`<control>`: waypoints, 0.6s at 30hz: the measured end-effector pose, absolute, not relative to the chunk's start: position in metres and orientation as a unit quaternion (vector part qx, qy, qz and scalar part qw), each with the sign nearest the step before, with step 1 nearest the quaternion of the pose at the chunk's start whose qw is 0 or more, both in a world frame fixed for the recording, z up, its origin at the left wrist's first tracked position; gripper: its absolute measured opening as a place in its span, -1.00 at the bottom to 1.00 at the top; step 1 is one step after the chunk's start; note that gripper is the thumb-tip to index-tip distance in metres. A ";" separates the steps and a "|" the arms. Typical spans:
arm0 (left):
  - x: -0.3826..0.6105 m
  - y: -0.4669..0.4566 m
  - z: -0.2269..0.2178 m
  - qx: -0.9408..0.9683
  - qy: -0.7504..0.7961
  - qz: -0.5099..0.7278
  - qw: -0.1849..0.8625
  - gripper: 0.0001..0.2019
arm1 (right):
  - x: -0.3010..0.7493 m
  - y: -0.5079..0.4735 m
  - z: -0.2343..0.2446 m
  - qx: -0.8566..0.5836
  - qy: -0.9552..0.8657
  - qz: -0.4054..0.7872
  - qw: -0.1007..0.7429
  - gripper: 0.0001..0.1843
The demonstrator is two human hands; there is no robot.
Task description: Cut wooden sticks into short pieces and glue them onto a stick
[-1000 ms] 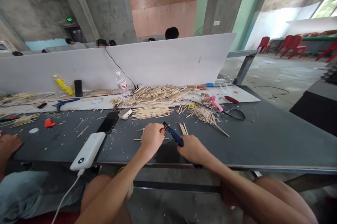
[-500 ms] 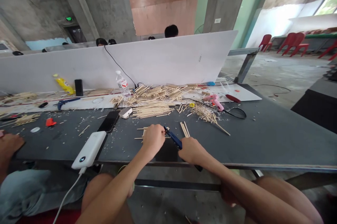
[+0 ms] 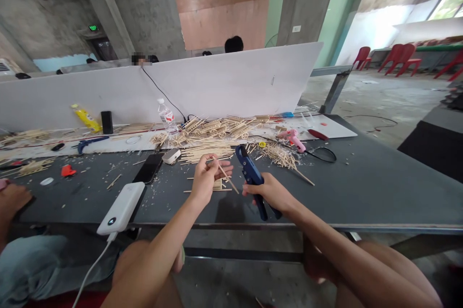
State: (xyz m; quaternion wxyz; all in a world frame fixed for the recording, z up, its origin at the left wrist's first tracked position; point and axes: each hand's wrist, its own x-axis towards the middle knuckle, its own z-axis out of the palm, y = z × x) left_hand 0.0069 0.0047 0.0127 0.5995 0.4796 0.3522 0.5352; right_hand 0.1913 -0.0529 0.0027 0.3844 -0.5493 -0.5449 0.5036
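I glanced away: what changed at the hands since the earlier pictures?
The left hand has drawn slightly left, away from the blue hand cutter, and opened out, a thin wooden stick now visible in its grip. The right hand keeps hold of the cutter, whose head has swung forward and right. The pink glue gun, water bottle and white power bank stayed put.

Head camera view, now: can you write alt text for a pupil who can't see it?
A person's left hand holds a thin wooden stick; the right hand grips a blue cutting tool over a dark table. Beyond are piled sticks, a clear bottle and a pink glue gun.
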 end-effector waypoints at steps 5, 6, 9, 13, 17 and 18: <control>0.016 0.006 0.010 0.422 0.336 0.582 0.609 -0.72 | 0.198 -0.054 0.009 -0.526 -0.498 0.534 0.435 -0.75; 0.016 0.008 0.009 0.417 0.333 0.588 0.608 -0.72 | 0.200 -0.054 0.010 -0.529 -0.492 0.535 0.439 -0.74; 0.017 0.012 0.006 0.403 0.312 0.611 0.605 -0.71 | 0.206 -0.052 0.006 -0.536 -0.482 0.543 0.431 -0.73; 0.020 0.011 0.004 0.411 0.303 0.596 0.620 -0.70 | 0.211 -0.049 -0.002 -0.514 -0.470 0.574 0.431 -0.72; 0.017 0.011 0.007 0.465 0.344 0.543 0.609 -0.68 | 0.216 -0.045 -0.002 -0.507 -0.435 0.564 0.485 -0.72; 0.014 0.012 0.008 0.486 0.363 0.522 0.599 -0.68 | 0.218 -0.043 -0.001 -0.512 -0.427 0.551 0.502 -0.71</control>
